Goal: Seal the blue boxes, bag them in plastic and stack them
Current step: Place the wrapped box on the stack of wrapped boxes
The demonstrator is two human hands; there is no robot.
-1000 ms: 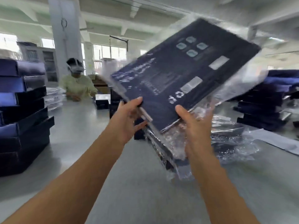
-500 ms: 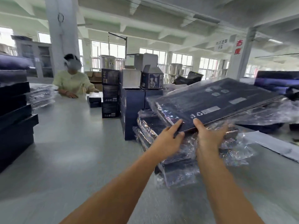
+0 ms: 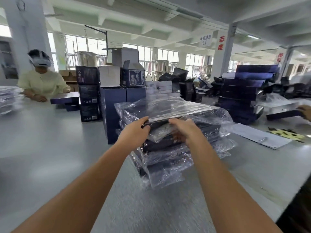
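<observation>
A flat dark-blue box in a clear plastic bag [image 3: 171, 109] lies level on top of a stack of bagged blue boxes [image 3: 166, 158] in the middle of the grey table [image 3: 50, 148]. My left hand [image 3: 136, 130] grips the box's near left corner, fingers curled over the edge. My right hand [image 3: 184, 129] holds the near edge to the right, thumb on top and fingers tucked under the plastic. Loose ends of the bags hang out toward me.
Upright blue cartons [image 3: 112, 106] stand just behind and left of the stack. A pile of unbagged blue boxes [image 3: 242, 96] sits at the right, with white sheets [image 3: 259, 136] near it. A person in a pale shirt [image 3: 40, 83] works at the far left. Another hand [image 3: 305, 111] enters at the right edge.
The bagged box was held up tilted in the air, then came down and forward; it now lies flat on the stack, both hands still at its near edge.
</observation>
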